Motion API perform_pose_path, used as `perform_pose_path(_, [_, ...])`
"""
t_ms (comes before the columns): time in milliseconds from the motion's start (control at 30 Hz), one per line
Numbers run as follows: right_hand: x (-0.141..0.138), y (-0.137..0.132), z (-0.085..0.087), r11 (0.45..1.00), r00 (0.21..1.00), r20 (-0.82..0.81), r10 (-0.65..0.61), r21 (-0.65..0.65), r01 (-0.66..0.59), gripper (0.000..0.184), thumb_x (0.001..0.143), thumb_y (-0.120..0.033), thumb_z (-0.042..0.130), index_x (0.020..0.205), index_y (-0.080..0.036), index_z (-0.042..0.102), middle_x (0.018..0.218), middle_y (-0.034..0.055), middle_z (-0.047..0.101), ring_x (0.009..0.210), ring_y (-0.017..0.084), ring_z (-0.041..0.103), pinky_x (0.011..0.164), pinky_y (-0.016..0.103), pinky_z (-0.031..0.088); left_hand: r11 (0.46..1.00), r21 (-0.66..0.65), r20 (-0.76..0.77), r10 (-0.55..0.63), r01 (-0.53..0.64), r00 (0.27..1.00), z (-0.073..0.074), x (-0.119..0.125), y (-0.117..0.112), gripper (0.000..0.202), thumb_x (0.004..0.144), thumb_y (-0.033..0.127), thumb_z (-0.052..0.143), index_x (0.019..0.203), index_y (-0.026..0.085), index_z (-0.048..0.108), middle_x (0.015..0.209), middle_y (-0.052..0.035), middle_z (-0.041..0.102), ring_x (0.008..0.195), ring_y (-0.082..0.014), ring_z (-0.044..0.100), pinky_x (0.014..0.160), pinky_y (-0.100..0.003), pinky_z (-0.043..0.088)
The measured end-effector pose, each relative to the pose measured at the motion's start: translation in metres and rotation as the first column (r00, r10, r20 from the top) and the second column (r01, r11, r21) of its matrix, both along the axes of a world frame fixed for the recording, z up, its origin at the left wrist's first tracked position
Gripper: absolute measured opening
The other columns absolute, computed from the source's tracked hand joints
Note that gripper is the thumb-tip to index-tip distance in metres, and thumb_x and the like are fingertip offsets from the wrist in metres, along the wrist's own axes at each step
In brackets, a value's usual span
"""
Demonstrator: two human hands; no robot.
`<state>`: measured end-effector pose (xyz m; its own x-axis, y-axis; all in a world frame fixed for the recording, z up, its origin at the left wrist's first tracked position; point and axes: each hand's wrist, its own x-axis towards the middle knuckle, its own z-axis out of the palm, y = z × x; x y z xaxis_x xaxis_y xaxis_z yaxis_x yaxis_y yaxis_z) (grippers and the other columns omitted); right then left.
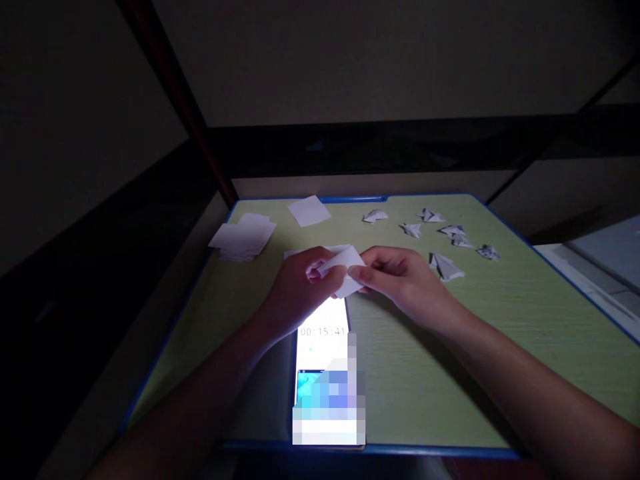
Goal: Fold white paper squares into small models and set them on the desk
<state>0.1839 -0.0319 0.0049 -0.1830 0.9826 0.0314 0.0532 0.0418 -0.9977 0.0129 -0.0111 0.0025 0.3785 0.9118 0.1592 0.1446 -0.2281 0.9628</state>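
Both hands pinch one small white sheet of paper above the middle of the table. My left hand grips its left side, thumb on the near face. From the right, my right hand holds the other side between thumb and fingers. The paper looks folded, with a pointed top; part of it is hidden by the fingers. Just behind it, the edge of another white sheet shows. Below the hands lies a lit phone with a timer reading on its screen, its lower part pixelated.
A green table with a blue rim bears everything. At the back left are a stack of white paper sheets and a single square sheet. Several folded paper pieces lie at the back right. Grey-white flat items are beyond the right edge.
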Motion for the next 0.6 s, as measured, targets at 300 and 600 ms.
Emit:
perform_pose_path(300, [0.008,0.002,0.000,0.996,0.980,0.197,0.038,0.068,-0.052,0.026,0.080,-0.039,0.066,0.069,-0.016,0.059,0.062,-0.0017,0.055,0.055,0.010,0.047,0.051,0.026,0.031,0.999,0.023,0.068,-0.037,0.035,0.997,-0.002,-0.001,0.003,0.023,0.081,0.033,0.061,0.070,0.014,0.058,0.059,0.0016,0.058,0.050,-0.0065,0.055,0.044,-0.016,0.043])
perform_pose_path(600, [0.014,0.002,0.002,0.983,0.963,0.203,0.176,0.011,-0.182,0.022,0.084,-0.036,0.060,0.073,-0.016,0.059,0.068,0.0008,0.058,0.058,0.011,0.049,0.053,0.027,0.034,0.994,-0.041,0.056,-0.099,0.102,0.993,-0.001,0.001,0.003,0.023,0.082,0.033,0.057,0.070,0.013,0.057,0.057,0.0011,0.058,0.048,-0.0062,0.054,0.044,-0.016,0.042])
